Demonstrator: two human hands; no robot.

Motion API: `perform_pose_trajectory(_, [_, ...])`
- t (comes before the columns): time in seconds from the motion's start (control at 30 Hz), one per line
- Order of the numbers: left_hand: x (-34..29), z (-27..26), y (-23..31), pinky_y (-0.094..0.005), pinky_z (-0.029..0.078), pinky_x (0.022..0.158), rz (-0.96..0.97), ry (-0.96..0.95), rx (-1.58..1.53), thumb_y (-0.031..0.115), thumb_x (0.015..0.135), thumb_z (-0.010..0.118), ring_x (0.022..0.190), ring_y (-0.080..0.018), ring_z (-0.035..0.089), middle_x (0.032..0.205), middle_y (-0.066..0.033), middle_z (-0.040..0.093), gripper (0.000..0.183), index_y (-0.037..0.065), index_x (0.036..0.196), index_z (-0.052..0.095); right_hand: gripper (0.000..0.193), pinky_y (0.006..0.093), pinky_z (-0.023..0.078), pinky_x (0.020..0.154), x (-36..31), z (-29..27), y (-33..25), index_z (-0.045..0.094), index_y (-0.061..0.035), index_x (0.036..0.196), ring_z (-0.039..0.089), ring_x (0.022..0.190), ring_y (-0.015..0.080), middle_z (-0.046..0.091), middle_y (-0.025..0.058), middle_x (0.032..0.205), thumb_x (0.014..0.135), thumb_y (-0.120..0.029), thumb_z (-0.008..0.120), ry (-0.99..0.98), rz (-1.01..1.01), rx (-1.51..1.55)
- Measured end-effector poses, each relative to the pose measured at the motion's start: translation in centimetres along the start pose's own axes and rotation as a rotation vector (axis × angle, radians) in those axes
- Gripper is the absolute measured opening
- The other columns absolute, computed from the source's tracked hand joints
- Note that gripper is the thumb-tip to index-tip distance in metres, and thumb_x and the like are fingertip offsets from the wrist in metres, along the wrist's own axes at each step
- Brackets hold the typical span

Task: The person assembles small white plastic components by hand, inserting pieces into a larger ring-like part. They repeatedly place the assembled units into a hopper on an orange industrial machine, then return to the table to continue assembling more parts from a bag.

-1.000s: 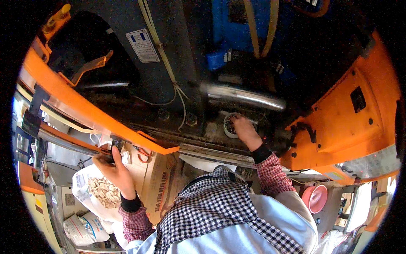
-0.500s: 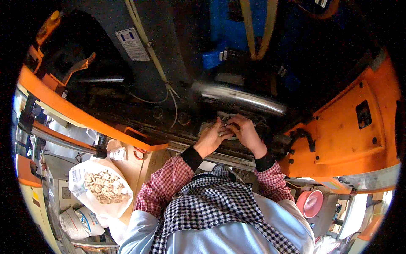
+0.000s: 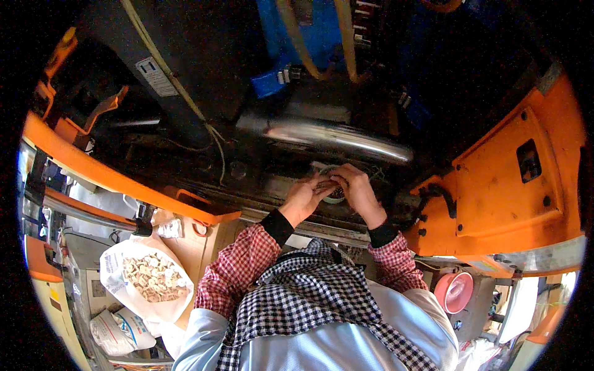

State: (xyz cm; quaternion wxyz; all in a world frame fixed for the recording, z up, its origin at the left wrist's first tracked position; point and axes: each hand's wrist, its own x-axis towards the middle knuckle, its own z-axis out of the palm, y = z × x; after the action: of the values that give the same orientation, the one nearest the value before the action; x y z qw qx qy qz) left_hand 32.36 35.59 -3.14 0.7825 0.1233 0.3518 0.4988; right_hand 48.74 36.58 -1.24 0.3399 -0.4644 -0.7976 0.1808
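Observation:
Both hands meet low inside the dark machine, in front of a shiny metal bar (image 3: pixel 337 141). My left hand (image 3: pixel 303 199) has its fingers drawn together, their tips against the right hand's fingers. My right hand (image 3: pixel 360 195) is bent inward, with thumb and fingers pinched. Whatever lies between the fingertips is too small and covered to make out. Just beneath the fingers shows a small round pale-rimmed dish (image 3: pixel 336 200) with dark contents, partly hidden by the hands. Red checked sleeves with black cuffs cover both forearms.
At left, an open white bag (image 3: pixel 154 276) of many small beige round pieces rests on a wooden-topped surface (image 3: pixel 216 241). Orange machine panels (image 3: pixel 507 185) flank both sides. A pink bowl (image 3: pixel 453 292) stands at lower right. A hose (image 3: pixel 167 68) hangs inside the machine.
The view has shifted, so the machine's inside sits further left. My left thumb has come down toward the right fingers, and more of the dish shows. Both hands stay together.

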Motion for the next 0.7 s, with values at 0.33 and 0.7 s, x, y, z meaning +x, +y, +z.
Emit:
perform_pose_trajectory(0.33, [-1.0,-1.4,0.9,-0.0375,0.049,0.086,-0.024,0.07,0.198,0.003,0.088,0.052,0.093,-0.0234,0.059,0.101,-0.0098,0.062,0.014,-0.002,0.099,0.06,0.015,0.0397,0.047,0.079,-1.1,2.8,1.4,0.065,-0.0013,0.087,0.057,0.084,0.0313,0.061,0.0119,0.091,0.072,-0.004,0.065,0.068,-0.011,-0.206])
perform_pose_trajectory(0.7, [-5.2,-3.3,4.0,-0.0216,0.04,0.059,0.114,-0.028,0.286,0.013,0.089,0.058,0.067,-0.0096,0.046,0.078,-0.0017,0.055,0.014,0.0,0.093,0.061,0.024,0.0394,0.049,0.075,3.0,1.3,-5.7,0.067,-0.0021,0.087,0.062,0.085,0.03,0.065,0.0139,0.091,0.07,-0.018,0.071,-0.122,-0.165,0.025])
